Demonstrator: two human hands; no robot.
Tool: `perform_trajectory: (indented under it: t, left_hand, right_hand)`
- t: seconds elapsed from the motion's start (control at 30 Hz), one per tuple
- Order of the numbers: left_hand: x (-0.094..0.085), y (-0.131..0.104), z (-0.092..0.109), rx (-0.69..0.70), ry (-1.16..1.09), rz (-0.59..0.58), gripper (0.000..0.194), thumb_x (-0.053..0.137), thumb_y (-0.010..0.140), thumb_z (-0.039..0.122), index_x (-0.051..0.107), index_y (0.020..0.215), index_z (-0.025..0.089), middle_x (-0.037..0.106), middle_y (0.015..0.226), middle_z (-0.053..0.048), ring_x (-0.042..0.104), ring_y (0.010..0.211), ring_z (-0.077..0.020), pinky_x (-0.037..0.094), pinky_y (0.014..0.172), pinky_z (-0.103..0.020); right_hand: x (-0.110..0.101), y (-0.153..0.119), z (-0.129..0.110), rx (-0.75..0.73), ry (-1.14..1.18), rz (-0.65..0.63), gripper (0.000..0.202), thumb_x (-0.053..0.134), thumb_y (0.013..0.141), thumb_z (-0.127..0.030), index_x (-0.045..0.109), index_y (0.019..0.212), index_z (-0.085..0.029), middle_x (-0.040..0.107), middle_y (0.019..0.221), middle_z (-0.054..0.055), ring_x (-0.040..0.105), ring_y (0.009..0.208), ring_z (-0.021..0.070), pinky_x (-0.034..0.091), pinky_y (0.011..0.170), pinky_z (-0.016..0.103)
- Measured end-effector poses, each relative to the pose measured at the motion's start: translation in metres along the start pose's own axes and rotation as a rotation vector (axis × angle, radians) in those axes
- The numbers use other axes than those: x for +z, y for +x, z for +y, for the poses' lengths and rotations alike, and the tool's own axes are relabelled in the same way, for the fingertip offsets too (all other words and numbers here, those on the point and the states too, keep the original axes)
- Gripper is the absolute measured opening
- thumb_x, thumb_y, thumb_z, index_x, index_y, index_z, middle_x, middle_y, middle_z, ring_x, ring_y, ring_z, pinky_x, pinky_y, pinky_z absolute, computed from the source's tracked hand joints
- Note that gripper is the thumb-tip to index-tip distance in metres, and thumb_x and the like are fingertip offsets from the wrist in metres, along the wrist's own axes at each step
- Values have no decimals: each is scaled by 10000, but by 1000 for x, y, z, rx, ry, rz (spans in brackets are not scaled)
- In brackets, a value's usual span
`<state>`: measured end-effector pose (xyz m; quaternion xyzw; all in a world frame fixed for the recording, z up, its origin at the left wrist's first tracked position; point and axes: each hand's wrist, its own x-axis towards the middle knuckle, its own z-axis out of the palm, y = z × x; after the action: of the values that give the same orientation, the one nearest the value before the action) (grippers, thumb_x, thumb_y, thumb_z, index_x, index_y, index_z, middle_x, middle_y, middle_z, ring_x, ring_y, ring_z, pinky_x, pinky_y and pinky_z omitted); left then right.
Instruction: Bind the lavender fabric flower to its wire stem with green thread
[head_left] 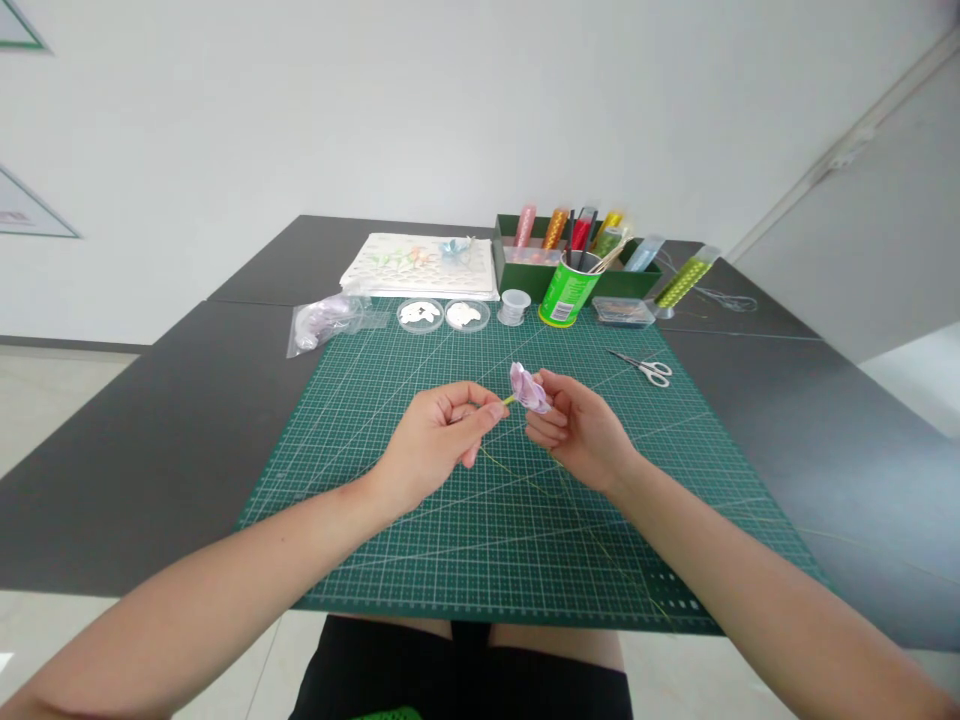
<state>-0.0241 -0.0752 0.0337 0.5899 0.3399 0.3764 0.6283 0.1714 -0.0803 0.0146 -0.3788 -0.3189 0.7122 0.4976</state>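
A pale purple artificial flower [529, 388] on a short yellow-green stem is held up over the green cutting mat [420, 540]. My left hand [442, 435] pinches the stem between thumb and forefinger. On the flower's other side, my right hand [581, 425] has its fingers curled against the petals; its fingertips are partly hidden behind them. A thin yellow-green thread [517, 478] trails from below my left hand across the mat towards the front right.
White-handled scissors [651, 370] lie on the mat to the right. Along the back are a plastic bag [322, 322], round dishes [420, 316] of white pieces, a clear spool [514, 307], a green can [567, 292], a green box [510, 262] with coloured rolls, and stacked sheets [375, 265].
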Motion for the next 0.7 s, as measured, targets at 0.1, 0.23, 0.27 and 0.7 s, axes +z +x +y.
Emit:
perform_trajectory:
  t: [0.1,0.23,0.27,0.7]
  left_hand:
    - [0,-1,0,4,28,5,209,664,919,369,639,823,185,431,424,107,349,376,-56,291,416,-183]
    - [-1,1,0,9,40,18,198,669,917,355,647,825,181,432,426,106,352,379,-55,299,414,-174]
    - [-2,1,0,13,39,26,192,675,912,351,651,828,181,433,429,105,354,382,-55,300,412,-173]
    - [-8,2,12,24,-45,-45,280,742,859,445,662,817,180,407,405,115,307,375,-46,354,434,-184]
  right_hand:
    - [-6,3,-1,-105,-118,106,332,698,857,-454,500,762,-205,290,528,-107,214,438,59,194,435,220]
    - [-15,7,-9,-202,-289,225,366,704,854,-456,443,747,-222,258,526,-120,188,418,50,126,419,226]
    - [-18,8,-14,-210,-332,251,354,709,846,-445,447,757,-225,264,524,-122,183,413,49,110,415,227]
    - [-63,-90,-84,-356,-1486,566,176,621,915,-380,725,1011,-274,494,479,-16,425,407,170,285,435,310]
